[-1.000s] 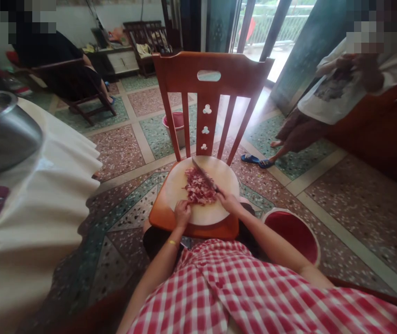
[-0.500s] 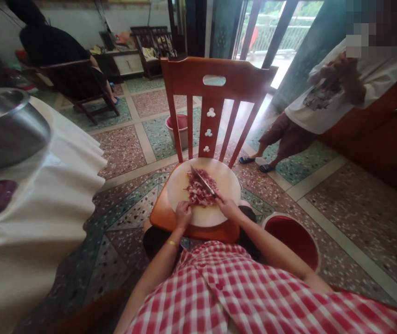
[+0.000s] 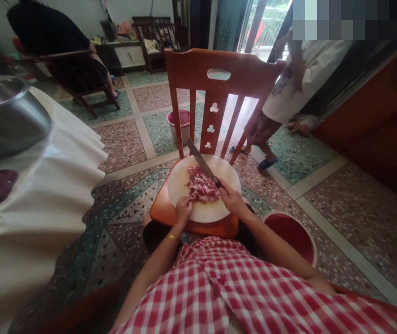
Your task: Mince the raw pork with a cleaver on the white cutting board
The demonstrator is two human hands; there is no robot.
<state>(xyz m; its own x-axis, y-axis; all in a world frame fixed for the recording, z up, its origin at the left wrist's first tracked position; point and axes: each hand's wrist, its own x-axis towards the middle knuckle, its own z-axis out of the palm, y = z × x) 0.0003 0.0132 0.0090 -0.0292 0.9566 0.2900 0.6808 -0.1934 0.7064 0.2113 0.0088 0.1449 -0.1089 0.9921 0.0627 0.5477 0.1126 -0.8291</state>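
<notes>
Right hand (image 3: 232, 200) clamps fingers on knife (image 3: 202, 161) over chopped meat (image 3: 201, 186) on round board (image 3: 207, 215); left hand (image 3: 183, 210) at meat's near-left edge, can't tell if fingers grip anything, so a stray stroke could nick it.

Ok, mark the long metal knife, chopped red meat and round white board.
Long metal knife (image 3: 201, 160), head view: blade's middle.
Chopped red meat (image 3: 200, 186), head view: pile's middle.
Round white board (image 3: 208, 214), head view: bare near part.

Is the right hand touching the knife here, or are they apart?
Touching: the head view shows the right hand closed around the near end of the knife.
</notes>
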